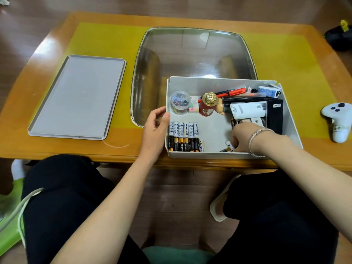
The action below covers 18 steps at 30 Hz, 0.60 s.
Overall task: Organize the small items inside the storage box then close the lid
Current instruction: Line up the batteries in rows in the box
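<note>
A white storage box (219, 82) stands open near the table's front edge. Its grey lid (78, 98) lies flat to the left. My left hand (155, 128) grips the box's left wall, thumb over the rim. Inside the box, my right hand (242, 139) reaches down at the front, fingers curled around loose batteries (228, 147). Rows of white batteries (183, 129) and black-and-gold batteries (183, 144) lie lined up at the front left. A clear jar of clips (180, 102), a red bottle with gold cap (207, 106), pens (232, 92) and a white device (247, 110) fill the back.
A white game controller (338, 121) lies on the table right of the box. A glass panel (190, 54) is set into the wooden table behind the box. A dark bag (341, 35) sits on the floor at the far right.
</note>
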Tool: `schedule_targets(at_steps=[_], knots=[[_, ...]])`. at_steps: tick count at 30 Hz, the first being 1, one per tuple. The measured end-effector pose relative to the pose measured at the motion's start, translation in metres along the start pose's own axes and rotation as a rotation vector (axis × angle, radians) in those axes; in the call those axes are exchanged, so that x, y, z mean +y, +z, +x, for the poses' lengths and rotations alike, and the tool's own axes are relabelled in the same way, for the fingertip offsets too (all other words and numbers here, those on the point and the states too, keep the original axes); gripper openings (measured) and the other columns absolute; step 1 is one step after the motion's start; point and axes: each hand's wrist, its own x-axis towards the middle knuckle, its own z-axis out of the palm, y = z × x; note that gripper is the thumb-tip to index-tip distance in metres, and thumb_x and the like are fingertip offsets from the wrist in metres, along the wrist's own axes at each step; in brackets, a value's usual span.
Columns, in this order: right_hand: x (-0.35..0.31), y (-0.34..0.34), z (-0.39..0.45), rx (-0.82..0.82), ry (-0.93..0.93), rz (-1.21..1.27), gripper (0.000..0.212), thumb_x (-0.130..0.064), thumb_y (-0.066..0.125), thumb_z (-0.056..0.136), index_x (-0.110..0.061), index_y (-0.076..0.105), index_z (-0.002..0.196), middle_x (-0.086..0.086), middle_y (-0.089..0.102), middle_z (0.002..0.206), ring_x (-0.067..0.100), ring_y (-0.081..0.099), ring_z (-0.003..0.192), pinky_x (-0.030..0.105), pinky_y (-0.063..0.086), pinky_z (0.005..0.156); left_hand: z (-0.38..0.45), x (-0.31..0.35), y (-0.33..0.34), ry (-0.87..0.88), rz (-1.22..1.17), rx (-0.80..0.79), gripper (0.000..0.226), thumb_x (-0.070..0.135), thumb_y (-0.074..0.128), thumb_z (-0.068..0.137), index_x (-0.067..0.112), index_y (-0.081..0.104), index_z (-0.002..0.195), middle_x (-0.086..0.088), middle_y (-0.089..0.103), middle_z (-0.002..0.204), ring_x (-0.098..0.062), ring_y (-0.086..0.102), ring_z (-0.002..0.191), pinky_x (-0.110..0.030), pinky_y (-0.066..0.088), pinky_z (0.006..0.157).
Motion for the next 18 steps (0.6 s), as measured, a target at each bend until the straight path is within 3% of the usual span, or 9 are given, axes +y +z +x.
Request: schedule_targets(at_steps=[3,6,10,14,16,18], knots=[[-0.005,0.000,0.000,-0.026,0.011,0.001,0.047,-0.039,0.053,0.088,-0.015,0.039,0.049,0.003,0.041,0.052,0.028,0.046,0.062,0.026,0.043,0.062,0.000,-0.001,0.000,0.001,0.003,0.001,0.027,0.029,0.052,0.097,0.019,0.056,0.121,0.015,0.062,0.108,0.006,0.059,0.096,-0.010,0.048,0.076],[-0.008,-0.003,-0.002,0.035,0.016,0.032,0.047,-0.039,0.052,0.087,-0.014,0.040,0.049,0.004,0.041,0.052,0.022,0.042,0.054,0.025,0.037,0.056,0.000,-0.001,0.001,0.006,0.002,-0.001,0.025,0.029,0.052,0.097,0.019,0.055,0.120,0.016,0.062,0.106,0.010,0.058,0.093,-0.009,0.047,0.073],[-0.011,-0.016,-0.004,0.044,-0.020,0.231,0.022,-0.032,0.065,0.079,-0.014,0.067,0.067,0.002,0.065,0.062,0.016,0.059,0.059,0.021,0.043,0.054,0.000,-0.001,0.000,0.003,0.001,0.000,0.025,0.029,0.052,0.097,0.020,0.055,0.120,0.016,0.062,0.106,0.008,0.059,0.094,-0.011,0.048,0.075],[-0.029,-0.020,0.004,0.075,0.005,0.468,0.020,-0.017,0.059,0.084,0.002,0.066,0.080,0.005,0.067,0.055,-0.002,0.052,0.032,0.005,0.035,0.035,0.000,0.000,0.001,-0.009,-0.001,0.000,0.026,0.030,0.052,0.097,0.020,0.056,0.121,0.014,0.062,0.108,0.004,0.059,0.098,-0.013,0.049,0.077],[-0.039,-0.018,0.010,0.115,0.027,0.563,0.013,-0.011,0.056,0.084,-0.002,0.059,0.092,0.009,0.068,0.063,0.004,0.055,0.032,0.012,0.045,0.039,-0.001,0.000,0.000,-0.010,-0.005,-0.002,0.025,0.029,0.052,0.097,0.021,0.056,0.120,0.014,0.063,0.108,0.004,0.059,0.097,-0.013,0.049,0.077],[-0.047,-0.017,0.015,0.167,0.053,0.677,0.017,-0.009,0.055,0.082,-0.012,0.052,0.099,0.011,0.067,0.071,0.016,0.063,0.042,0.028,0.056,0.050,0.000,0.001,0.000,-0.008,-0.005,-0.005,0.024,0.029,0.052,0.097,0.021,0.055,0.120,0.014,0.063,0.108,0.004,0.059,0.097,-0.013,0.049,0.077]])
